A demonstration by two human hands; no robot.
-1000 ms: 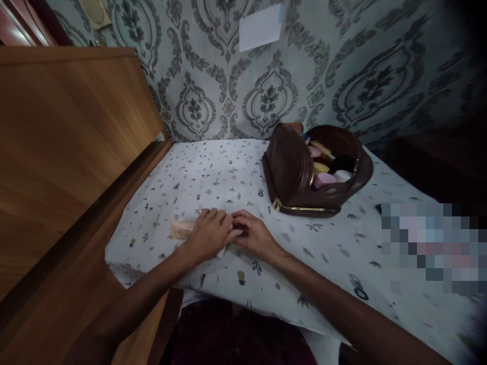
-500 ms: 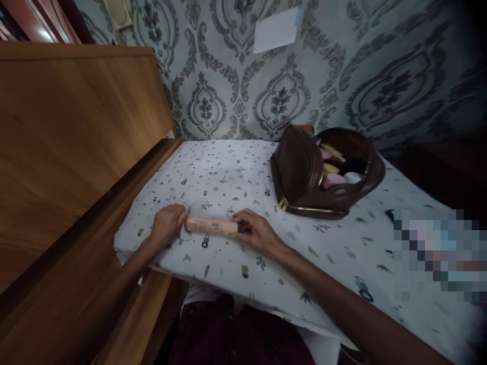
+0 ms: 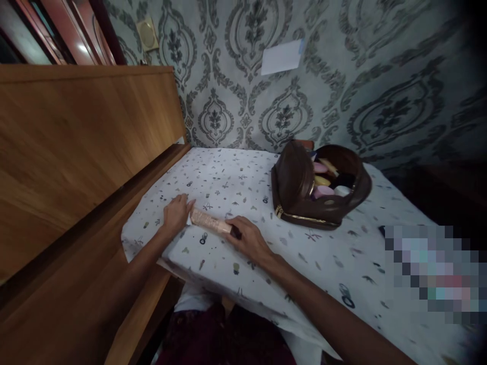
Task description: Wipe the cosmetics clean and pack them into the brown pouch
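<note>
A peach-coloured cosmetic tube [image 3: 210,221] with small print and a dark cap lies between my two hands, just above or on the patterned cloth. My right hand [image 3: 246,237] is closed round its capped end, and the fingers partly cover the cap. At the tube's flat left end, my left hand [image 3: 177,214] has its fingers curled, with the thumb against that end. Beyond my right hand stands an open brown toiletry bag [image 3: 300,205] with a gold zip, holding several pink, yellow and white items.
A white printed cloth [image 3: 224,172] covers the table. Close along the left runs a wooden cabinet panel [image 3: 95,116]. A blurred-out flat object [image 3: 429,268] lies at the right. Behind is a patterned wall with a white paper [image 3: 282,57] on it.
The tube has tilted, its left end now higher and its capped end lower, and my right hand has moved slightly left with it. The whole view has shifted slightly.
</note>
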